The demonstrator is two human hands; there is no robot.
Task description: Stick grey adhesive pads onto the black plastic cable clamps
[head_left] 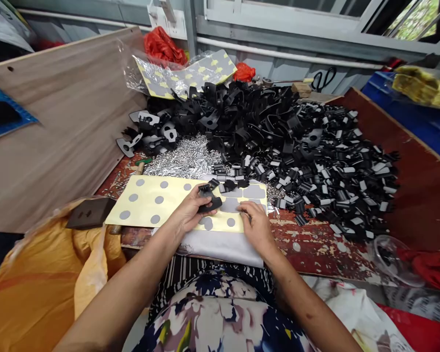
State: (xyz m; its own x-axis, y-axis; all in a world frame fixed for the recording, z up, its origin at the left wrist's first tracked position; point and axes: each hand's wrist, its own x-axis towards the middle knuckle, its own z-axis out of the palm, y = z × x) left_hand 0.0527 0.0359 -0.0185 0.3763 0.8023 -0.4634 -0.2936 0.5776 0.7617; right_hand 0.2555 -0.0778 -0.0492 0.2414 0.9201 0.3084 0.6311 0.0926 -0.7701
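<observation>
My left hand is closed around a black plastic part with a curved lower edge, held above a yellow backing sheet. Round grey stickers dot the left side of this sheet, and larger grey patches show on its right side. Over those patches, my right hand has its thumb and fingers pinched together; whatever lies between them is too small to make out. Small black clips lie just beyond my fingers, along the sheet's far edge.
Behind the sheet rises a big heap of black plastic parts, with small clips spread to the right. Shiny metal pins lie mid-left. Wooden boards wall the left side. A clear plastic tub stands front right.
</observation>
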